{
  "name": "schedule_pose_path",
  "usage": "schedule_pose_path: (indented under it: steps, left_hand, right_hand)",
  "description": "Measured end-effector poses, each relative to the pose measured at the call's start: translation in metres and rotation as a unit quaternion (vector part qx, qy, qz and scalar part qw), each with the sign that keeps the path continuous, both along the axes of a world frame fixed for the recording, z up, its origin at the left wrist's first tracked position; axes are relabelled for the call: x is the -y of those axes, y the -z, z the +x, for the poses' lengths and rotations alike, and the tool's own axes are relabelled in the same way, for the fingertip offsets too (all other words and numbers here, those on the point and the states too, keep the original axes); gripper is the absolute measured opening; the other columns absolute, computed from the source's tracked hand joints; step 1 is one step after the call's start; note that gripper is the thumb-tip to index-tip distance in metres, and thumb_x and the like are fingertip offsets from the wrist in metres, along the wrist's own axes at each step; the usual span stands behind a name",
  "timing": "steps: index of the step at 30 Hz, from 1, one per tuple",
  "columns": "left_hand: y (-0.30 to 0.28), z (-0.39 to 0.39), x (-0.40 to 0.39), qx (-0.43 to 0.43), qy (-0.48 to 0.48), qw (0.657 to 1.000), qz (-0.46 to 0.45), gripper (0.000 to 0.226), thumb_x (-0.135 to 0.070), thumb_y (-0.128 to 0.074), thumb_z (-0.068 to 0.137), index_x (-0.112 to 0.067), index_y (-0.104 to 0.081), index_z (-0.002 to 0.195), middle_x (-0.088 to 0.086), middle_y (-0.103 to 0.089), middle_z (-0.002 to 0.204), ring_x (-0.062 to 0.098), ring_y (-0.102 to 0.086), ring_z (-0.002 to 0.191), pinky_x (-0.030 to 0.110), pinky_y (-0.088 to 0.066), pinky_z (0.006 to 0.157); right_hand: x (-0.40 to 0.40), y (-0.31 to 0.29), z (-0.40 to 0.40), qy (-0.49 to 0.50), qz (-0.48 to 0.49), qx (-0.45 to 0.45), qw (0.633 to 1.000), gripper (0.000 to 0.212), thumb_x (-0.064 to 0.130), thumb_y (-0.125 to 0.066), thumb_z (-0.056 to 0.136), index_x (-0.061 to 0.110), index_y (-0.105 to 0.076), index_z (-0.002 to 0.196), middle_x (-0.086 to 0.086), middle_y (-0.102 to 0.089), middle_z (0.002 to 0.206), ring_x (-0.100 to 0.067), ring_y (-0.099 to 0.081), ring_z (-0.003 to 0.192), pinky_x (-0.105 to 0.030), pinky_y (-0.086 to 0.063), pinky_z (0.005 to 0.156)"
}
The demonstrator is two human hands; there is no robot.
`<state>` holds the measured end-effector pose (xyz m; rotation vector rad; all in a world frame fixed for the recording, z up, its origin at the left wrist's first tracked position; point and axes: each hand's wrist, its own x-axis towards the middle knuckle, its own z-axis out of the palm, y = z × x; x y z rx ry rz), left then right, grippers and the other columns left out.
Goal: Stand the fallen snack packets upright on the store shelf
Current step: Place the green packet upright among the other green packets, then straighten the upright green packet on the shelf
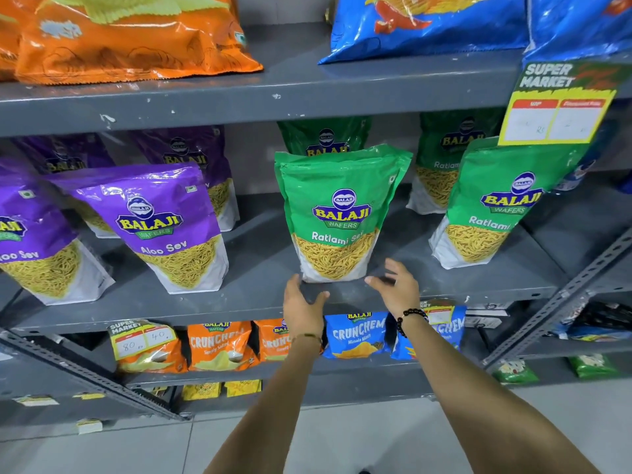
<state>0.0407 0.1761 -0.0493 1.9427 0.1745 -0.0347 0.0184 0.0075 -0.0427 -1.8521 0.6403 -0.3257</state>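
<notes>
A green Ratlami Sev packet (338, 213) stands upright at the front of the grey middle shelf (260, 295). My left hand (302, 304) hovers just below its lower left corner, fingers apart, holding nothing. My right hand (396, 285), with a black bead bracelet, is spread open by its lower right corner and appears clear of it. More green packets stand behind it (325, 138) and to the right (496, 206). Purple Aloo Sev packets (171, 224) stand upright on the left of the same shelf.
Large orange (130, 39) and blue (427, 25) bags lie on the top shelf. A yellow price tag (557, 107) hangs at the right. Small Crunchem packs (219, 343) fill the lower shelf. Slanted metal braces (564, 295) cross the rack's sides.
</notes>
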Motion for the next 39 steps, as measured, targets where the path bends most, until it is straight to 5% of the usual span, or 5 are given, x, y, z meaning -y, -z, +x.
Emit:
schedule_pose_path:
  steps: [2,6,10,22,39]
  left_hand:
    - [0.007,-0.024,0.015,0.027,0.025,0.999,0.011,0.058,-0.020,-0.073,0.078,-0.014,-0.046,0.129,0.009,-0.057,0.131,0.016,-0.054,0.103,0.028,-0.045,0.090]
    - [0.015,-0.048,0.058,0.032,0.142,0.987,0.062,0.056,-0.029,-0.066,0.084,-0.011,-0.045,0.133,0.014,-0.050,0.140,0.032,-0.042,0.132,0.043,-0.037,0.108]
    - [0.005,-0.047,0.112,0.037,0.205,0.975,0.082,0.054,-0.030,-0.064,0.085,-0.008,-0.047,0.132,0.017,-0.054,0.136,0.034,-0.044,0.130,0.042,-0.036,0.108]
    - [-0.018,-0.002,0.242,-0.040,0.221,0.973,0.047,0.086,-0.016,-0.081,0.069,-0.014,-0.034,0.141,0.013,-0.056,0.135,0.032,-0.052,0.124,0.039,-0.044,0.099]
    - [-0.018,-0.014,0.252,-0.043,0.177,0.982,0.039,0.056,-0.016,-0.079,0.070,-0.005,-0.050,0.117,0.011,-0.062,0.127,0.028,-0.057,0.115,0.034,-0.044,0.094]
  right_hand:
    - [0.011,0.005,-0.016,0.062,0.002,0.008,0.998,0.056,0.022,-0.072,0.077,0.004,-0.053,0.127,-0.017,-0.063,0.117,-0.028,-0.059,0.109,-0.031,-0.044,0.089]
    - [0.052,0.004,-0.044,0.172,0.010,0.029,0.985,0.049,0.022,-0.067,0.081,0.001,-0.055,0.124,-0.020,-0.063,0.120,-0.031,-0.060,0.109,-0.040,-0.046,0.097]
    - [0.114,-0.001,-0.061,0.228,0.021,0.040,0.973,0.054,0.018,-0.065,0.083,-0.001,-0.047,0.131,-0.022,-0.055,0.132,-0.033,-0.053,0.120,-0.042,-0.042,0.103]
    - [0.250,-0.013,-0.030,-0.066,0.113,-0.021,0.991,0.111,-0.010,-0.073,0.066,0.019,-0.004,0.148,-0.006,-0.016,0.157,-0.023,-0.021,0.143,-0.042,-0.025,0.114]
    - [0.263,0.006,-0.033,-0.084,0.067,-0.019,0.994,0.082,0.007,-0.085,0.056,0.006,-0.044,0.127,-0.012,-0.056,0.128,-0.027,-0.055,0.115,-0.041,-0.046,0.099]
